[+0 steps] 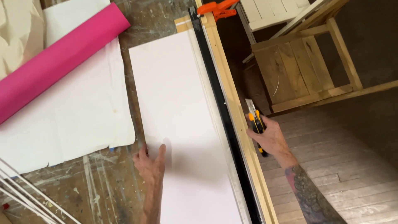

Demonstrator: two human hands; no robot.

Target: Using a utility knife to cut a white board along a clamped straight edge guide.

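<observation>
so, reading from the left: a pink roll (58, 58) lies slantwise over a loose white sheet (70, 124) on the paint-spattered desk (103, 186), and a few thin white rods (25, 191) cross the near left corner. none of that is being touched.

my left hand (151, 164) lies flat, palm down, on the near left part of the long white board (178, 124). its fingers are spread and point up the board, the thumb side just off the board's left edge. that grip is wide, holding nothing, only pressing the board to the desk.

along the board's right edge runs a long black straightedge (226, 120), backed by a pale wooden batten (238, 120) at the desk's edge. an orange spring clamp (217, 9) pins the far end.

my right hand (269, 139) is out past the batten, over the wooden floor (352, 174), closed around an orange and black utility knife (257, 126). the blade end points up and away, beside the batten and not touching the board. the tattooed forearm comes in from the lower right.

i judge this as the step of setting up a cut along the straightedge: board held, knife in hand, blade not yet on the line. the next move calls for carrying the knife over the batten to the straightedge, with the left hand bearing down well apart from the blade's path.

beyond the desk stands a rough wooden frame (298, 66).
</observation>
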